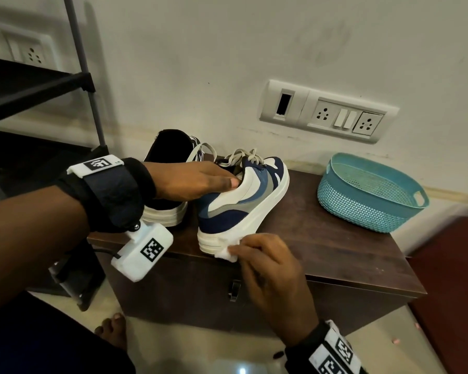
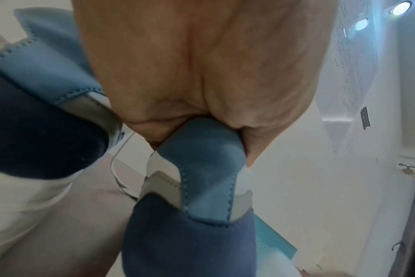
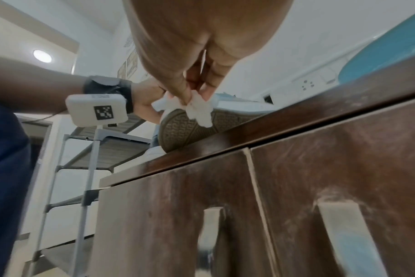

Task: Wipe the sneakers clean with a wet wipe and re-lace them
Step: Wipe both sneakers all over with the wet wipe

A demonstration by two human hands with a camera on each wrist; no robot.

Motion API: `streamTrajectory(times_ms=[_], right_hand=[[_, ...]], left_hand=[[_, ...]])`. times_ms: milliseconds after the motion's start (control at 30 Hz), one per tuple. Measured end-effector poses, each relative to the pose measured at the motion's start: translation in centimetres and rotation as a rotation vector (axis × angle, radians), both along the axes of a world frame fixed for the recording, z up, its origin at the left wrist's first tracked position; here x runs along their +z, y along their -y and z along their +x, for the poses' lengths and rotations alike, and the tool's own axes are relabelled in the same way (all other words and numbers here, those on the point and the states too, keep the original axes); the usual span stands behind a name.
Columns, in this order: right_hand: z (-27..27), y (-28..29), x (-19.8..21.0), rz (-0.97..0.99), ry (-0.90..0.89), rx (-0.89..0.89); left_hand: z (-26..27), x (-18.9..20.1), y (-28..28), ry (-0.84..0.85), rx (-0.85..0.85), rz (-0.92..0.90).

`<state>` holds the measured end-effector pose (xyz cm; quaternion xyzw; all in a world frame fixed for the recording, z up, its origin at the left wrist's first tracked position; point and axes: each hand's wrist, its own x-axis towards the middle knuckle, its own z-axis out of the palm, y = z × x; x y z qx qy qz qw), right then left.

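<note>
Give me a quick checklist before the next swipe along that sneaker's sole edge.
1. Left hand grips the near sneaker at its collar: ok.
2. Right hand pinches the wet wipe: ok.
3. Wipe touches the white sole edge at the heel: ok.
4. Heel overhangs the cabinet edge, giving access: ok.
5. Wipe still damp and clean enough: cannot tell.
6. Laces clear of the wiping path: ok.

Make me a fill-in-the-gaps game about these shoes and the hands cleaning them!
1. The right hand pinches a white ____ against the sole of the near sneaker.
2. The left hand holds that sneaker by its ____ end.
3. The colour of the basket on the cabinet is ____.
4. The number of sneakers on the cabinet is ____.

Missing words: wipe; heel; blue; two
</note>
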<state>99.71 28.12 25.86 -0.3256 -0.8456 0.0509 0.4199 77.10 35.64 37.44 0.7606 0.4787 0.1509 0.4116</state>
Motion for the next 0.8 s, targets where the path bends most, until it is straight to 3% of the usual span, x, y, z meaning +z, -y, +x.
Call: streamTrajectory(times_ms=[200,267,367,433,600,800], right_hand=[[0.9,-5.1,2.2,-0.291,-0.247,-0.291],[-0.3,-3.8,2.8,-0.241,-0.232,-0.212],[-1.4,-1.1,2.5,-0.06,-0.061,-0.033],[-1.1,-1.8,2.7,-0.011,-0.001,-0.004],[-0.1,-5.9,2.8,-0.224,-0.317,-0.261],[-1.6,-1.5,1.8,-0.026,-0.121,-0.006]], left_hand=[[0.4,0.0,0.0,-0.018,-0.007,-0.008],[0.4,0.0,0.0,0.03,0.008,-0.033],[0.2,-0.2,0.0,0.08,-0.015,-0.042],[0.2,-0.4,0.0,0.098,-0.036,-0.041],[0.2,-0.2,0.1,0.102,-0.053,-0.041],[0.4,-0.3,0.0,0.132,-0.052,-0.032]])
